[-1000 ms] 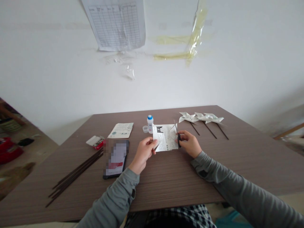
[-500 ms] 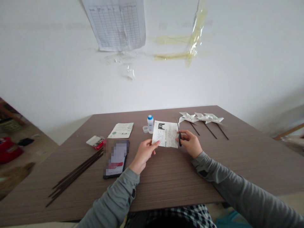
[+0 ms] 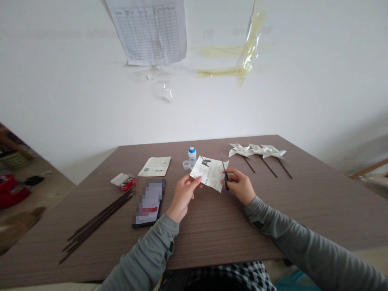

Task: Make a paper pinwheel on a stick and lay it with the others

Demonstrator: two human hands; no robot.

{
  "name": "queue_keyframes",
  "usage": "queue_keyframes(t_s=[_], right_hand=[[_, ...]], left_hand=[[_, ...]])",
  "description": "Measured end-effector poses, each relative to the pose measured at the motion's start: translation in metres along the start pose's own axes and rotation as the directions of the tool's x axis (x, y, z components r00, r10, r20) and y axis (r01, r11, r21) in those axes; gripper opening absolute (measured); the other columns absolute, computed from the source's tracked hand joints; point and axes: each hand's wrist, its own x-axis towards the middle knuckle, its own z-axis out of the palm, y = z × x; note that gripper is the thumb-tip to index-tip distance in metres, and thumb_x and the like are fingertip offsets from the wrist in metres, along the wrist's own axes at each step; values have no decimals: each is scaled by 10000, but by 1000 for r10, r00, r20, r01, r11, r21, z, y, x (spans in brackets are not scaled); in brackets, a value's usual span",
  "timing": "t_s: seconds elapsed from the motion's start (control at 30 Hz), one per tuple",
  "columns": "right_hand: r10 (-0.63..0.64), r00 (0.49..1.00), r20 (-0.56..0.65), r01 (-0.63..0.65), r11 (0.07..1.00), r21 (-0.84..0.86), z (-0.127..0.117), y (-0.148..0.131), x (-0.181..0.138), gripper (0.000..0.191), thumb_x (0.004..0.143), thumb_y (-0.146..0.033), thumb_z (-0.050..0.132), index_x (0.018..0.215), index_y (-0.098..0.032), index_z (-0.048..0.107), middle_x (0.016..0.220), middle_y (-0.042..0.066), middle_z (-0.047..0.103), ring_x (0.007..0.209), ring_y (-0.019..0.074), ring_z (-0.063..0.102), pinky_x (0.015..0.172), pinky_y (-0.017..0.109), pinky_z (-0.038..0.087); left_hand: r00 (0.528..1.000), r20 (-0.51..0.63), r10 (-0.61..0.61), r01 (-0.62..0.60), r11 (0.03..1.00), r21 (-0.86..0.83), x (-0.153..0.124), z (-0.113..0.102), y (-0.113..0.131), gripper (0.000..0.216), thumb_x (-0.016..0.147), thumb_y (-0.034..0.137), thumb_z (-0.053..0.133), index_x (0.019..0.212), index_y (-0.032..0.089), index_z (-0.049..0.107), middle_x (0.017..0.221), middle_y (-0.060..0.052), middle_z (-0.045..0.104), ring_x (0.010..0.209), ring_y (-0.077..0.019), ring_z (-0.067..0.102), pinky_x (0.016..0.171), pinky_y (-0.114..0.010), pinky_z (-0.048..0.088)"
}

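My left hand (image 3: 185,195) pinches the lower left edge of a printed sheet of paper (image 3: 209,173), which is tilted above the table. My right hand (image 3: 239,185) is closed round the black handles of a pair of scissors (image 3: 225,178). Their blades point up and away, beside the right edge of the sheet. Whether the blades are cutting into it I cannot tell. Just behind the sheet stand a white bottle with a blue cap (image 3: 192,157) and a small clear cup (image 3: 186,165).
Three paper pinwheels on dark sticks (image 3: 266,151) lie at the back right of the brown table (image 3: 218,238). At the left are a stack of printed paper (image 3: 154,166), a red and white box of small items (image 3: 123,181), several dark sticks (image 3: 95,224) and a phone (image 3: 148,202).
The paper has turned clockwise in my left hand, its top leaning right. My right hand has shifted slightly left and nearer to me with the scissors, whose blades lean further left.
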Motion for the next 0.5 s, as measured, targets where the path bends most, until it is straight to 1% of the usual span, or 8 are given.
queue_keyframes(t_s=[0.13,0.23,0.33,0.43,0.5], right_hand=[[27,999,-20,-25,998,64,2,-2,0,612,699,-614,1110,1113,-249,848,724,-16,768,699,231,673,721,386,590],[40,999,-20,-38,996,80,4,-4,-1,640,676,-624,1123,1115,-244,854,724,-10,780,698,232,677,717,384,590],[47,999,-8,-46,996,77,6,-6,-3,645,667,-631,1130,1105,-243,859,743,7,802,713,241,693,722,389,600],[39,999,-3,-39,997,65,7,-6,-5,623,682,-625,1124,1104,-248,866,758,19,822,723,254,715,727,400,622],[32,999,-6,-32,998,60,9,-6,-6,614,694,-619,1119,1113,-248,867,746,14,814,714,253,711,720,399,620]], left_hand=[[995,85,-50,48,998,33,-5,7,-2,170,900,174,1034,1040,146,941,1072,-176,968,841,-254,867,455,-211,340],[991,112,-67,62,997,48,-7,10,-5,111,942,102,970,1045,133,943,1102,-196,975,859,-273,901,449,-213,325],[995,76,-69,66,997,43,-6,9,-6,119,953,114,963,1064,144,933,1113,-187,981,843,-258,920,436,-199,315],[997,46,-68,66,997,38,-3,7,-6,206,940,196,1012,1128,171,931,1142,-162,995,828,-245,926,427,-182,311],[997,46,-63,62,997,36,-3,7,-7,258,924,233,1037,1152,174,932,1162,-163,1002,823,-245,928,427,-180,313]])
